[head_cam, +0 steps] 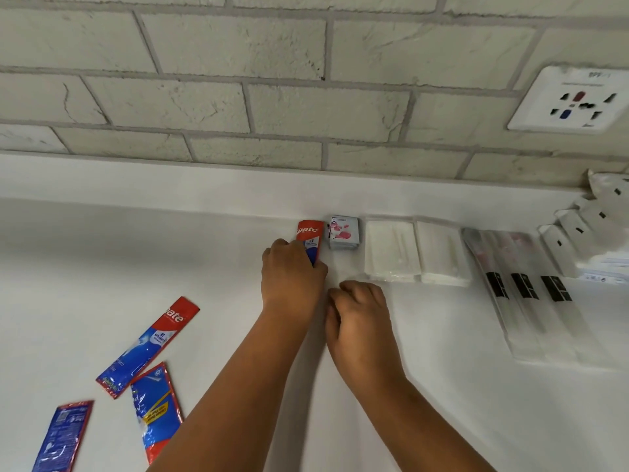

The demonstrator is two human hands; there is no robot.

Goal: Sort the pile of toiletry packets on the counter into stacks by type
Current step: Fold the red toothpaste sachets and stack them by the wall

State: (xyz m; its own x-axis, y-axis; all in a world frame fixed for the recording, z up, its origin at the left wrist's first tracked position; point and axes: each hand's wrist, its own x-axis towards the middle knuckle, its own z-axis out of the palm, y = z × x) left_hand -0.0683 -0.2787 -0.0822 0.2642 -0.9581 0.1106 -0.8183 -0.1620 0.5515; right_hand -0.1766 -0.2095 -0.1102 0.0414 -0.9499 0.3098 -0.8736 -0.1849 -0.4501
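Observation:
My left hand lies over the near end of a stack of red and blue toothpaste packets by the counter's back edge, its fingers curled on it. Just to its right, my right hand rests on the white counter with fingers loosely curled, holding nothing. Three more toothpaste packets lie loose at the lower left: a long one, a second and a third at the frame's edge.
Along the back edge stand a small stack of pink-flowered sachets, two stacks of white packets, clear sleeves with black labels, and white wrapped items at far right. A wall socket sits on the brick wall.

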